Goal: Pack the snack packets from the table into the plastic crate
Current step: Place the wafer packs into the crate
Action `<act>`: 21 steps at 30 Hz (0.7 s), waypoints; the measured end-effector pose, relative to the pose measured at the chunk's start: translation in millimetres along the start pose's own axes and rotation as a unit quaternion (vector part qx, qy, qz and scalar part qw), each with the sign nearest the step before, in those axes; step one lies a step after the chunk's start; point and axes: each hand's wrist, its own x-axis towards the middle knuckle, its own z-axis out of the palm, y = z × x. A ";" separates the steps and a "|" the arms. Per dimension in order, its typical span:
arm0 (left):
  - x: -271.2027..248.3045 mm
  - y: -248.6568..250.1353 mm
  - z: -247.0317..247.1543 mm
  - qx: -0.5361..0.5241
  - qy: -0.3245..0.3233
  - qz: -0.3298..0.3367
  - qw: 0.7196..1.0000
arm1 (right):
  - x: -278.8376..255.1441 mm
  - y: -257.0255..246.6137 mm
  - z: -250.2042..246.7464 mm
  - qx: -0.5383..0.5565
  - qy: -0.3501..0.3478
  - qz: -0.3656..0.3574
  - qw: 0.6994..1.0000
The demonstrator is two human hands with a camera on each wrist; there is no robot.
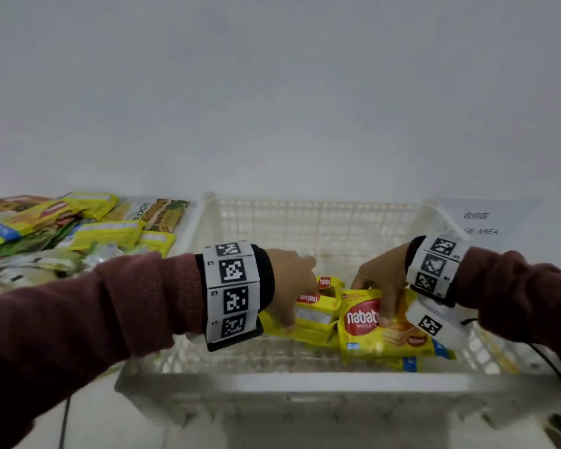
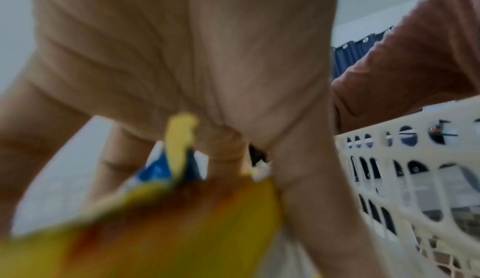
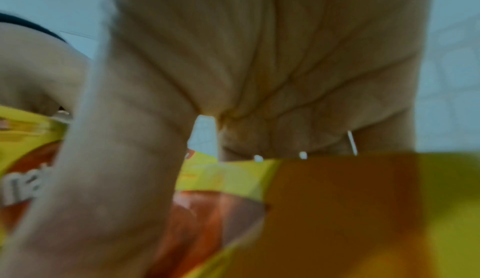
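Observation:
A white plastic crate [image 1: 321, 380] stands in front of me, and both hands are inside it. My left hand [image 1: 289, 296] grips a yellow snack packet [image 1: 311, 315] that lies among other yellow packets on the crate floor. In the left wrist view the left hand [image 2: 182, 56] curls its fingers over the blurred yellow packet [image 2: 182, 231]. My right hand [image 1: 379, 286] pinches a yellow Nabati wafer packet [image 1: 363, 322], thumb on its front. From the right wrist, the right hand [image 3: 233, 77] closes over that packet [image 3: 337, 210].
A pile of yellow and green snack packets [image 1: 62, 228] covers the table left of the crate. A printed paper sign [image 1: 480, 222] lies at the right. A black cable [image 1: 548, 361] runs past the crate's right corner. A plain wall stands behind.

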 end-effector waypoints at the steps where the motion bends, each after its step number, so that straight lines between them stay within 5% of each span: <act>1: 0.1 3.5 1.1 -0.006 -0.022 0.008 1.000 | 0.4 -2.2 2.3 -0.016 0.005 -0.004 1.000; 7: -1.8 2.9 9.7 -0.194 -0.207 0.058 0.957 | 2.9 -6.5 17.0 -0.092 0.016 0.006 0.996; 11: 0.1 -22.6 0.4 -0.348 -0.142 0.017 0.926 | -8.3 -3.8 6.8 -0.105 0.088 0.001 0.991; 16: 20.1 -44.7 -9.0 -0.364 0.017 -0.094 0.926 | -15.8 -1.5 1.7 -0.075 0.131 0.008 0.989; 21: 44.5 -31.9 15.8 -0.339 -0.103 -0.150 0.923 | -11.1 -3.0 8.1 -0.090 0.100 0.016 0.991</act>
